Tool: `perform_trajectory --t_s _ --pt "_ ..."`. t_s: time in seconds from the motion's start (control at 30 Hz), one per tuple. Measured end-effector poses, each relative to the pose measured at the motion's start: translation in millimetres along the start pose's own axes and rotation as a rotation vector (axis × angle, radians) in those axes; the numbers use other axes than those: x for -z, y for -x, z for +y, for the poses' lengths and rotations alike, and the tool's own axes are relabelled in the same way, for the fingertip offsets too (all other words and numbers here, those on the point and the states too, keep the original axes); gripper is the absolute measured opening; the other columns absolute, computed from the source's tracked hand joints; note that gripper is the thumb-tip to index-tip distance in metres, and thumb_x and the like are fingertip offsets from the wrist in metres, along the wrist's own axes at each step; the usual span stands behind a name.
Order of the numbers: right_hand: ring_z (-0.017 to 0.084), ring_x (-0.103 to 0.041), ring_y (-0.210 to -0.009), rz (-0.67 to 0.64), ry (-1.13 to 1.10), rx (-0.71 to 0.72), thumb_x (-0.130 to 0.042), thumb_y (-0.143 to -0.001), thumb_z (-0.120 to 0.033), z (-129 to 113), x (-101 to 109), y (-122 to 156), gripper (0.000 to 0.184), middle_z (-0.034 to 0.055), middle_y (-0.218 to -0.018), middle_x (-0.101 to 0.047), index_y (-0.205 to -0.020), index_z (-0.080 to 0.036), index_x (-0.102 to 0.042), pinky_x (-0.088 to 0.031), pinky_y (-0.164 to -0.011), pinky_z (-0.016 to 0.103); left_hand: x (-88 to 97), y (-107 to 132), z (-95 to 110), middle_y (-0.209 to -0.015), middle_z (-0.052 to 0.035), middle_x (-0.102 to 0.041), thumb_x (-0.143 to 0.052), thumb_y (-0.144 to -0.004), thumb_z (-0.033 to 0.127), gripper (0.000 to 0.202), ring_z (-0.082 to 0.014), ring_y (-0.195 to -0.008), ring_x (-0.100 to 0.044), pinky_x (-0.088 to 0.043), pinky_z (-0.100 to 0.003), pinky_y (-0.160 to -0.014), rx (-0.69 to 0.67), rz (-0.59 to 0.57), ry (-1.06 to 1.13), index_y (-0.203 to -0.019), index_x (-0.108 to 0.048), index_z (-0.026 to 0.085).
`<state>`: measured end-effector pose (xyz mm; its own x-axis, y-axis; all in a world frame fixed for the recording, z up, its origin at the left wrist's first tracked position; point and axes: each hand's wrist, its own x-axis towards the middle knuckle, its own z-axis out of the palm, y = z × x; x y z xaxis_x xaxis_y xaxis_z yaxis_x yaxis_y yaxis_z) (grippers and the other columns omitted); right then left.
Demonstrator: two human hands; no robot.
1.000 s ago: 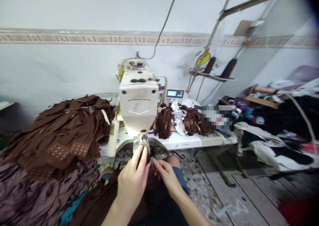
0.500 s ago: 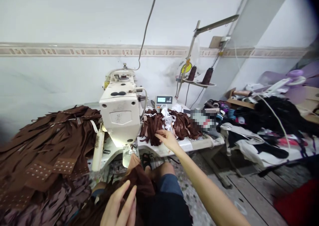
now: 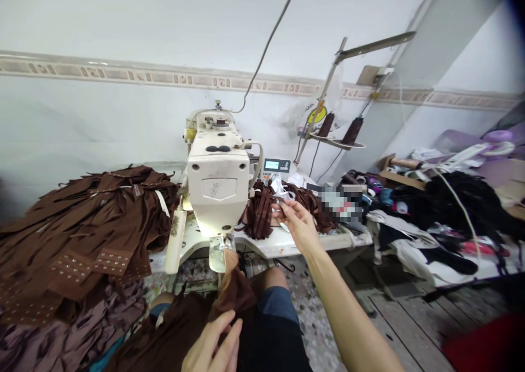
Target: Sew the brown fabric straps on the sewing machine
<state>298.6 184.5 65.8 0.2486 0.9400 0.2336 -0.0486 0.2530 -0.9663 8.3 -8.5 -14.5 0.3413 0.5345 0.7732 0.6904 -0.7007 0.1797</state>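
My right hand (image 3: 298,222) reaches out to a heap of brown straps (image 3: 262,213) on the white table (image 3: 287,239) right of the cream sewing machine (image 3: 217,183). Its fingers pinch a white strip (image 3: 282,191) that lies among the straps. My left hand (image 3: 215,346) rests low on my lap, fingers stretched flat on a brown fabric piece (image 3: 232,292) that runs up under the machine's needle foot (image 3: 221,246).
A big pile of brown fabric pieces (image 3: 90,224) fills the left side, with purple cloth (image 3: 61,333) below it. A small display box (image 3: 276,166) and two thread cones (image 3: 353,130) stand behind. Dark clothes and clutter (image 3: 451,208) cover the right bench.
Both hands left the needle area. My right hand went out to the strap heap and now pinches a white strip. My left hand dropped to the fabric on my lap.
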Motion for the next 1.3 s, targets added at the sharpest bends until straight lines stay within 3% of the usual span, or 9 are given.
perform_trajectory --t_s 0.23,0.33,0.43,0.5,0.63,0.77,0.9,1.07,1.3 --pt "0.016 -0.066 -0.058 -0.282 0.031 -0.09 -0.091 -0.085 -0.045 -64.5 23.9 69.0 0.031 0.0073 -0.08 -0.081 -0.098 -0.018 -0.083 -0.054 -0.059 0.029 -2.3 -25.1 9.6 -0.126 -0.0157 -0.076 -0.062 -0.101 0.004 0.036 -0.0235 -0.119 -0.075 -0.064 -0.03 -0.1 0.0 0.02 0.16 -0.133 -0.072 0.014" --pt "0.017 -0.066 -0.056 -0.554 0.169 -0.179 -0.085 -0.09 -0.044 -86.6 28.4 95.4 0.025 0.0068 -0.076 -0.08 -0.093 -0.019 -0.086 -0.053 -0.055 0.029 4.1 -42.7 16.4 -0.129 -0.0159 -0.075 -0.062 -0.101 0.002 0.039 -0.024 -0.122 -0.072 -0.063 -0.034 -0.103 0.043 0.061 0.229 -0.136 -0.071 0.016" --pt "0.018 -0.068 -0.057 -0.851 0.342 -0.193 -0.079 -0.096 -0.042 -91.3 22.9 114.8 0.022 0.0049 -0.074 -0.079 -0.091 -0.022 -0.087 -0.053 -0.055 0.028 9.0 -58.0 26.3 -0.131 -0.0171 -0.074 -0.065 -0.105 0.021 0.043 -0.0234 -0.116 -0.073 -0.065 -0.035 -0.099 0.163 -0.052 0.371 -0.148 -0.061 0.016" --pt "0.017 -0.068 -0.056 -0.939 0.398 -0.192 -0.081 -0.094 -0.04 -83.7 17.2 123.5 0.018 0.0024 -0.07 -0.077 -0.091 -0.023 -0.086 -0.052 -0.054 0.026 8.2 -62.0 33.5 -0.12 -0.0146 -0.077 -0.068 -0.105 0.041 0.054 -0.0215 -0.102 -0.076 -0.068 -0.032 -0.088 0.238 -0.163 0.484 -0.151 -0.057 0.016" --pt "0.016 -0.065 -0.056 -0.825 0.378 -0.218 -0.081 -0.094 -0.043 -59.1 11.8 128.7 0.022 0.0014 -0.069 -0.076 -0.088 -0.022 -0.085 -0.049 -0.055 0.025 3.1 -60.7 43.2 -0.096 -0.0074 -0.079 -0.065 -0.106 0.026 0.032 -0.0203 -0.086 -0.073 -0.064 -0.032 -0.077 0.193 -0.072 0.37 -0.137 -0.067 0.018" --pt "0.019 -0.065 -0.063 -0.695 0.336 -0.202 -0.083 -0.091 -0.047 -42.0 12.0 127.0 0.027 0.0032 -0.073 -0.076 -0.082 -0.022 -0.085 -0.049 -0.059 0.027 -0.3 -68.4 42.9 -0.127 -0.0146 -0.078 -0.061 -0.103 0.008 0.042 -0.0277 -0.116 -0.072 -0.057 -0.04 -0.096 0.088 0.006 -0.071 -0.144 -0.066 0.015" --pt "0.021 -0.066 -0.069 -0.799 0.35 -0.186 -0.084 -0.091 -0.048 -32.2 2.1 137.9 0.026 0.0029 -0.073 -0.076 -0.084 -0.024 -0.087 -0.049 -0.065 0.029 -5.8 -78.6 29.1 -0.146 -0.0179 -0.07 -0.055 -0.107 0.013 0.047 -0.0325 -0.134 -0.064 -0.047 -0.046 -0.111 0.104 -0.052 -0.347 -0.154 -0.057 0.009" --pt "0.018 -0.065 -0.069 -0.93 0.346 -0.229 -0.078 -0.098 -0.046 -22.4 -17.2 163.4 0.027 0.0021 -0.078 -0.078 -0.086 -0.023 -0.086 -0.045 -0.066 0.027 3.4 -77.2 -1.7 -0.138 -0.0139 -0.075 -0.061 -0.103 0.009 0.042 -0.0333 -0.128 -0.066 -0.045 -0.049 -0.113 0.045 -0.045 -0.351 -0.144 -0.065 0.01" --pt "0.014 -0.056 -0.052 -0.882 0.267 -0.328 -0.075 -0.098 -0.055 -28.5 -37.6 177.0 0.04 0.0027 -0.068 -0.076 -0.081 -0.02 -0.084 -0.039 -0.053 0.026 9.9 -79.3 -25.8 -0.128 -0.0142 -0.075 -0.07 -0.099 0.01 0.045 -0.0295 -0.127 -0.067 -0.057 -0.045 -0.109 0.02 0.02 -0.181 -0.143 -0.065 0.015"
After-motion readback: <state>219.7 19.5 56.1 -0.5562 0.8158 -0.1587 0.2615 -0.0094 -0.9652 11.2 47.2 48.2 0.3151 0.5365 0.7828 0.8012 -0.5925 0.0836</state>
